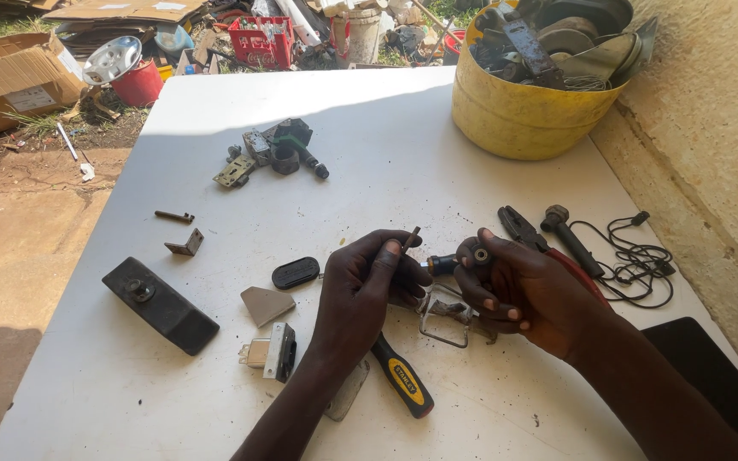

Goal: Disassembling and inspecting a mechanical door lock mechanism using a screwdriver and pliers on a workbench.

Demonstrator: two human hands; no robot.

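Above the white counter point(215, 111), near its middle: left hand point(360, 294), fingers point(390, 248) curled shut on a thin metal rod point(410, 238). Right hand point(523, 290), fingers closed around a small dark cylindrical part point(454, 262). Beneath the hands: wire frame point(446, 320); beside the left wrist, yellow-and-black screwdriver point(403, 380).

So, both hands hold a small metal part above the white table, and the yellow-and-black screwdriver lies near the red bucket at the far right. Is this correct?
Not quite. The bucket at the far right is yellow, not red, and full of metal scrap, as the head view shows. The rest stands loosely: the left hand and right hand hold a small metal part above the white table; the screwdriver lies below the left hand.
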